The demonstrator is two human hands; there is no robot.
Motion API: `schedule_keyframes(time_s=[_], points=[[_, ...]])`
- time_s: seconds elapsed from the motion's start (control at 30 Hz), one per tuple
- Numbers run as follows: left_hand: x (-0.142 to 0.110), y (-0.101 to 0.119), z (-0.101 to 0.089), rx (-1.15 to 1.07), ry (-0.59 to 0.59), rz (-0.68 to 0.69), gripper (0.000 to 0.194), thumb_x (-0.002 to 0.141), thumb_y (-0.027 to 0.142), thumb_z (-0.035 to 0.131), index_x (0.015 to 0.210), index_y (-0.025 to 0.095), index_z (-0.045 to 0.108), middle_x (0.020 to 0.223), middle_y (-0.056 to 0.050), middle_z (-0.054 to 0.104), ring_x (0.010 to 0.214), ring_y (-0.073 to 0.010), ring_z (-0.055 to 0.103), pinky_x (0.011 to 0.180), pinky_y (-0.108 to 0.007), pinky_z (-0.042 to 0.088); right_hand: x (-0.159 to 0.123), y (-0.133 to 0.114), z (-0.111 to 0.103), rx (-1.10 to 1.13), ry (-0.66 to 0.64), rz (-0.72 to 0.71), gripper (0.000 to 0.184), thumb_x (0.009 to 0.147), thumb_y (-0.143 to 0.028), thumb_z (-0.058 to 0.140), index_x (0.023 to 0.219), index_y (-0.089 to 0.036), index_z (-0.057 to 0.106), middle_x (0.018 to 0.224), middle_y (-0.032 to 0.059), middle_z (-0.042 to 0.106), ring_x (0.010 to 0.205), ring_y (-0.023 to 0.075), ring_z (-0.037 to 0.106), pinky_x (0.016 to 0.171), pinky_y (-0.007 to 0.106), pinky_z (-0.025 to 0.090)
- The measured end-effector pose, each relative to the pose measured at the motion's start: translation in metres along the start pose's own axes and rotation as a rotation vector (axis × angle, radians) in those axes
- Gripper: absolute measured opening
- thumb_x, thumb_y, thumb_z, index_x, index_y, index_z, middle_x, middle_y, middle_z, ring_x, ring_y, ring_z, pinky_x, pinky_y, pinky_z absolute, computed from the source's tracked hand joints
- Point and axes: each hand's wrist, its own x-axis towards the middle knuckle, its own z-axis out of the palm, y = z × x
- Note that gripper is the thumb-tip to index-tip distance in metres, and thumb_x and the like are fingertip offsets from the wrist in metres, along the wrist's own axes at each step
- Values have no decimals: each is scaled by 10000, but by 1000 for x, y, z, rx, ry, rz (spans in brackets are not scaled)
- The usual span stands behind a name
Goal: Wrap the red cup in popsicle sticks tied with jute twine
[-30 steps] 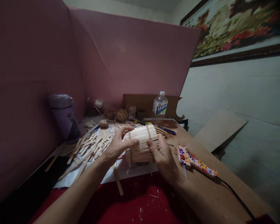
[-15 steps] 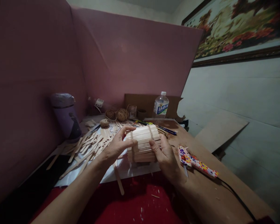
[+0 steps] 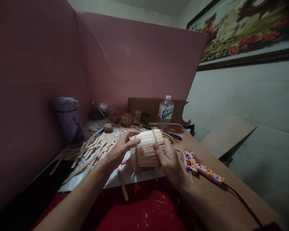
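Between my two hands is a small barrel of wooden craft sticks (image 3: 146, 149), lying on its side with two bands of twine around it. My left hand (image 3: 120, 147) grips its left end, thumb on the near face and fingers over the top. My right hand (image 3: 170, 160) clasps the right end, its thumb pressed on the sticks near the twine band; the other fingers are partly hidden behind. Below the barrel, one loose craft stick (image 3: 122, 184) juts over the edge of the white paper (image 3: 110, 183).
Loose craft sticks (image 3: 91, 149) are heaped at left beside a purple tumbler (image 3: 69, 125). Balls of twine (image 3: 126, 119), a plastic bottle (image 3: 166, 110) and a blue pen-like tool (image 3: 174, 136) stand or lie behind. At right lies a flower-patterned glue gun (image 3: 202, 168) with a black cord.
My left thumb has shifted up a little on the barrel's near face. The barrel stays in both hands, and the view has moved slightly.
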Motion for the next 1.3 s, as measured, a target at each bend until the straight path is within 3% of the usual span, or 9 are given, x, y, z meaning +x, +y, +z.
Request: schedule_keyframes(time_s=[0.17,0.37,0.57,0.73,0.9,1.3], points=[[2,-5,-5,3,6,5,412,712,262,685,1109,242,577,1117,-26,605,1069,-234,540,914,-354,399,-1,1,-2,8,0,-8,303,933,-465,479,1078,-199,497,1089,88,633,996,228,594,899,373,470],[0,2,5,61,61,27,418,669,313,730,1041,214,567,1044,-28,607,1006,-221,542,863,-329,410,-3,-1,0,-36,10,-18,266,935,-448,480,1049,-208,491,1088,83,640,993,222,601,873,348,482],[-1,8,15,76,110,-9,563,589,376,801,1037,198,511,1006,-35,598,930,-216,560,792,-319,443,-2,-6,-1,-49,-12,-37,266,930,-446,473,1054,-212,502,1127,93,653,1024,228,612,876,337,490],[1,1,-1,67,-30,48,480,668,321,756,1097,217,566,1064,-31,607,1025,-222,541,856,-319,417,-4,-9,-3,-119,6,-44,255,931,-441,469,1017,-209,528,1082,91,670,971,229,619,853,349,493],[3,-6,-12,36,-106,77,458,709,232,685,1153,235,573,1152,-37,598,1075,-229,527,894,-338,403,-3,1,-2,-38,-14,-16,291,928,-480,466,1032,-210,500,1130,108,643,981,239,602,876,398,477],[1,7,5,61,22,15,479,631,329,763,1047,206,559,1032,-41,615,993,-229,550,846,-332,414,-5,-5,-1,-80,-6,-36,260,932,-450,469,1040,-215,491,1113,100,657,997,235,613,854,362,491]])
